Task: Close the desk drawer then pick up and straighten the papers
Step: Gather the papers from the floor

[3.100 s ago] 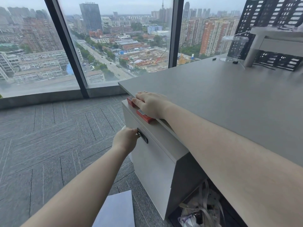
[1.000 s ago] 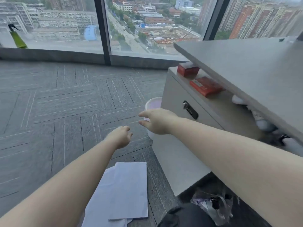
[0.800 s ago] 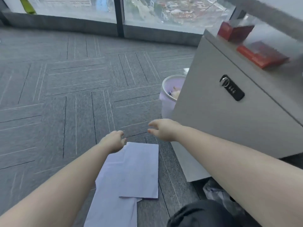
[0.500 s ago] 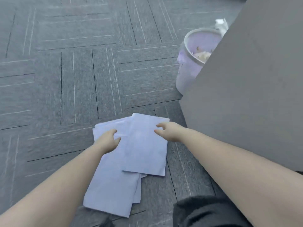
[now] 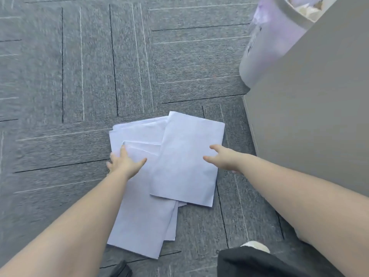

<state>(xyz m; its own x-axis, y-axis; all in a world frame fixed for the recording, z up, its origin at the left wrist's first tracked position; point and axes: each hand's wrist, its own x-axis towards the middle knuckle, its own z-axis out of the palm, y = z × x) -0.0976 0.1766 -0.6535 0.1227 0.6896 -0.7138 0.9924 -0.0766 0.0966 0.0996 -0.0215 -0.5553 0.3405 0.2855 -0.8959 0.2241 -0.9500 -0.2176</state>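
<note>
Papers (image 5: 179, 164) lie loosely fanned on grey carpet (image 5: 79, 76), between and under both hands. Left hand (image 5: 124, 161) rests spread on the left sheets, fingers splayed, thumb pointing right; whether the fingertips have lifted an edge, cannot tell. Right hand (image 5: 223, 159) hovers open at the right edge of the top sheet, fingers extended, pinching nothing visible. Beyond the right hand stands a grey cabinet (image 5: 309, 116), a pale purple bin (image 5: 269, 41) behind it. Dark clothing (image 5: 259, 262) shows below the right forearm.
</note>
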